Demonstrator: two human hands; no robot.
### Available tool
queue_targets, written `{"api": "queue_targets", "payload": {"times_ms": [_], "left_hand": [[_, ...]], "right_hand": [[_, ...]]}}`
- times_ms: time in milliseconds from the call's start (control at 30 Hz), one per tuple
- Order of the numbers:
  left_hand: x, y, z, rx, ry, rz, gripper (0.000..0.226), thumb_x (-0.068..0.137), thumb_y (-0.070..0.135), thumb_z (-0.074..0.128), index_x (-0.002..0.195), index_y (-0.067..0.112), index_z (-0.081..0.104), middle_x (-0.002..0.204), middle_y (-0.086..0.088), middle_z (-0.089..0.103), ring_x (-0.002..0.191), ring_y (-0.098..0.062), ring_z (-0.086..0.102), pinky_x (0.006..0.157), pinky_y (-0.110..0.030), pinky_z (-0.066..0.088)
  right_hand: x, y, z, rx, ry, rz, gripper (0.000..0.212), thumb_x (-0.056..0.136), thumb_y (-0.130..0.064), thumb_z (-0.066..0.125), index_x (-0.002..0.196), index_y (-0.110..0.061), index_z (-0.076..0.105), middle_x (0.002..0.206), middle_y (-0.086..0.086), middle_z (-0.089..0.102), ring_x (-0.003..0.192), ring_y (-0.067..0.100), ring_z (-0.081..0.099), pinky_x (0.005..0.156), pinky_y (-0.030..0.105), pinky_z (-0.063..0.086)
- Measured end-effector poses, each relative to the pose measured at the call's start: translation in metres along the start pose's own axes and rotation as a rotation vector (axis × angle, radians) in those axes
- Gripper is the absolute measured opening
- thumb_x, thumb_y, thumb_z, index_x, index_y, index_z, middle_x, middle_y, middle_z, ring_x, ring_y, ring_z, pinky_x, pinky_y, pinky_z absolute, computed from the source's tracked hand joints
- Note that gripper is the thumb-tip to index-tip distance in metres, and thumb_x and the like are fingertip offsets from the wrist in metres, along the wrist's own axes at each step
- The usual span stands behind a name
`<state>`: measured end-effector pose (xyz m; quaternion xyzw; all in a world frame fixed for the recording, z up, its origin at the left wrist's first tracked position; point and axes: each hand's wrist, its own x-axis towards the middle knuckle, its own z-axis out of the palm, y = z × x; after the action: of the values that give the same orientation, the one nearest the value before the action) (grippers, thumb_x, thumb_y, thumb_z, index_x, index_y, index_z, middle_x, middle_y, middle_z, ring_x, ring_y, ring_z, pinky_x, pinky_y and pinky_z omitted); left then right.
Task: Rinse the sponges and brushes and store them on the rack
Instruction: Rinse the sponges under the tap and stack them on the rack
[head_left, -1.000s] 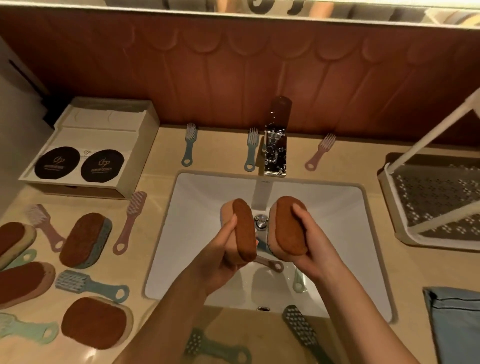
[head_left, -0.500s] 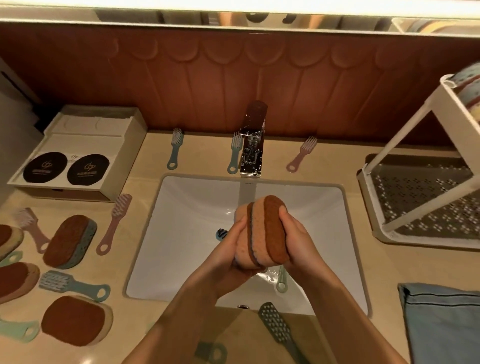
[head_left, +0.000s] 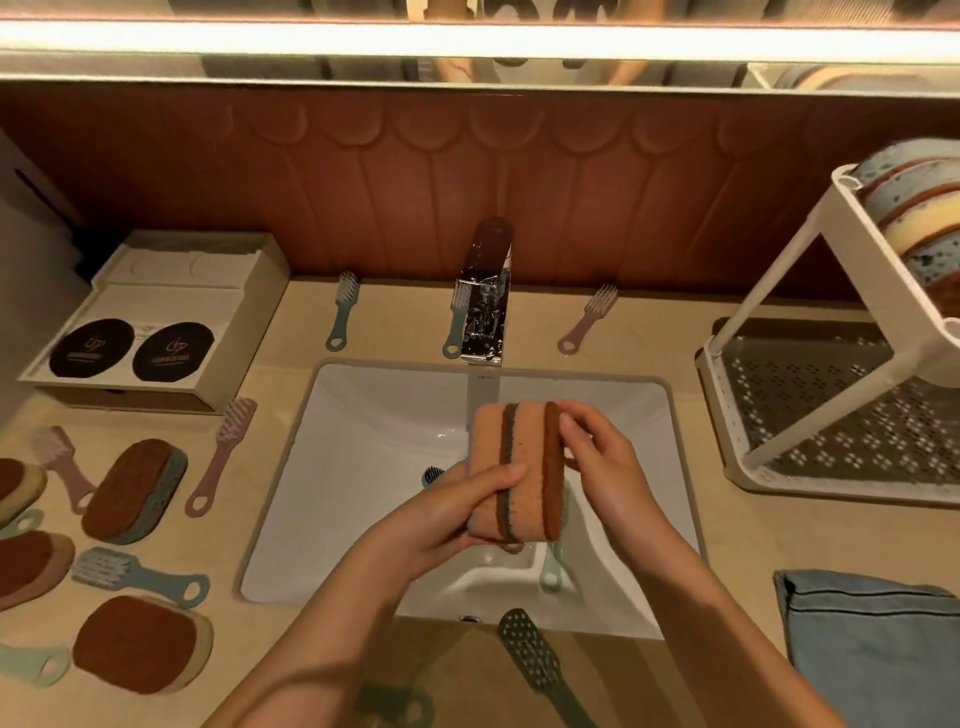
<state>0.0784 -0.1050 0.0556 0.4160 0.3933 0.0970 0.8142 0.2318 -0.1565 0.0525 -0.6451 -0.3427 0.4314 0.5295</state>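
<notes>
Has joined the two orange sponges with brown scouring faces (head_left: 519, 473), held apart a second ago with one in each hand, into a single stack. Grips that stack from below and the near side with the left hand (head_left: 449, 512), thumb laid across its front, and pinches its far right corner with the right hand (head_left: 602, 457) (both hands clamped on the same pair, then). Holds it above the white rectangular sink (head_left: 363, 467), just below the spout of the chrome tap (head_left: 485, 317), touching neither basin nor desk (head_left: 727, 545). Looks like squeezing the two together under a thin stream of water, though too faint to call.

Has also turned the head to the right, bringing in more of the white plastic two-tier rack (head_left: 769, 283) and a row of blue and yellow sponges (head_left: 924, 208) standing on edge in its upper tier. Suggests a rinse nearly done for this pair, with the carry across to the rack next.

Leaves much to do: a pale green brush (head_left: 550, 571) lying in the sink, a dark grey brush (head_left: 530, 654) at the front edge, small brushes (head_left: 343, 312) along the back by the tap, and several brown-topped sponges (head_left: 135, 488) with more brushes on the desk at the left.
</notes>
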Motion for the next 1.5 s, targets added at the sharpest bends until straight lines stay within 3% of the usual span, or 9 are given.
{"api": "queue_targets", "payload": {"times_ms": [67,167,333,567,667,800,967,1133,1500], "left_hand": [[-0.003,0.008,-0.002,0.238,-0.011,0.047,0.062,0.071,0.035,0.07,0.128,0.026,0.047,0.121,-0.003,0.065,0.113,-0.02,0.061,0.101,-0.047,0.045],[-0.005,0.019,-0.006,0.523,-0.078,0.03,0.071,0.07,0.035,0.073,0.132,0.025,0.039,0.126,0.001,0.059,0.114,-0.013,0.058,0.1,-0.039,0.047],[-0.009,0.041,-0.007,0.72,-0.151,-0.02,0.072,0.063,0.033,0.073,0.126,0.018,0.04,0.122,-0.008,0.056,0.112,-0.019,0.057,0.097,-0.038,0.049],[-0.018,0.051,-0.017,0.502,0.035,0.04,0.062,0.08,0.051,0.06,0.129,0.026,0.034,0.117,-0.006,0.055,0.097,-0.015,0.06,0.083,-0.027,0.052],[-0.02,0.041,-0.011,0.281,0.074,0.088,0.053,0.083,0.049,0.045,0.129,0.025,0.038,0.117,-0.006,0.055,0.102,-0.016,0.059,0.088,-0.032,0.053],[-0.011,0.021,0.01,0.142,0.21,0.146,0.053,0.08,0.05,0.053,0.127,0.032,0.036,0.121,-0.006,0.053,0.102,-0.026,0.061,0.08,-0.043,0.056],[-0.005,0.007,0.03,0.205,0.498,0.367,0.061,0.066,0.06,0.062,0.116,0.029,0.044,0.107,-0.005,0.062,0.092,-0.021,0.066,0.073,-0.039,0.058],[-0.001,0.007,0.039,0.355,0.626,0.434,0.027,0.08,0.052,0.06,0.097,0.033,0.052,0.088,0.008,0.066,0.086,-0.014,0.066,0.077,-0.039,0.054],[0.011,0.02,0.046,0.728,0.555,0.472,0.033,0.092,0.029,0.05,0.061,0.018,0.048,0.056,0.006,0.05,0.06,-0.015,0.049,0.057,-0.028,0.038]], "right_hand": [[0.003,-0.011,-0.009,-0.033,0.004,-0.025,0.022,0.094,-0.025,0.047,0.114,-0.025,0.057,0.107,-0.005,0.06,0.104,0.014,0.057,0.081,0.022,0.047],[0.007,-0.028,-0.014,-0.188,-0.247,0.01,0.035,0.09,-0.033,0.053,0.125,-0.026,0.05,0.11,-0.007,0.054,0.094,0.009,0.058,0.07,0.014,0.049],[0.003,-0.031,-0.007,-0.264,-0.518,0.051,0.058,0.082,-0.037,0.064,0.134,-0.034,0.039,0.109,0.001,0.061,0.103,0.015,0.06,0.089,0.029,0.052],[0.002,-0.023,-0.005,-0.025,-0.25,0.001,0.015,0.085,-0.032,0.062,0.098,-0.027,0.057,0.089,-0.002,0.06,0.081,0.011,0.06,0.07,0.029,0.05],[0.002,-0.019,-0.006,0.104,-0.113,0.092,0.017,0.084,-0.034,0.061,0.099,-0.026,0.057,0.094,0.003,0.063,0.084,0.018,0.064,0.072,0.037,0.053],[-0.008,-0.012,0.008,0.15,-0.072,0.095,0.02,0.087,-0.03,0.059,0.104,-0.022,0.054,0.097,0.007,0.064,0.086,0.02,0.065,0.067,0.03,0.053],[-0.015,-0.017,0.019,0.146,-0.008,0.056,0.035,0.084,-0.047,0.048,0.103,-0.018,0.051,0.089,0.001,0.064,0.077,0.008,0.065,0.06,0.019,0.05],[-0.015,-0.019,0.019,0.007,0.103,-0.023,0.021,0.089,-0.041,0.051,0.088,-0.02,0.053,0.08,-0.001,0.065,0.074,0.011,0.064,0.061,0.02,0.047],[-0.003,-0.002,0.019,-0.066,0.208,-0.009,0.03,0.096,-0.026,0.046,0.074,-0.01,0.059,0.067,0.001,0.059,0.064,0.01,0.053,0.051,0.011,0.038]]}}
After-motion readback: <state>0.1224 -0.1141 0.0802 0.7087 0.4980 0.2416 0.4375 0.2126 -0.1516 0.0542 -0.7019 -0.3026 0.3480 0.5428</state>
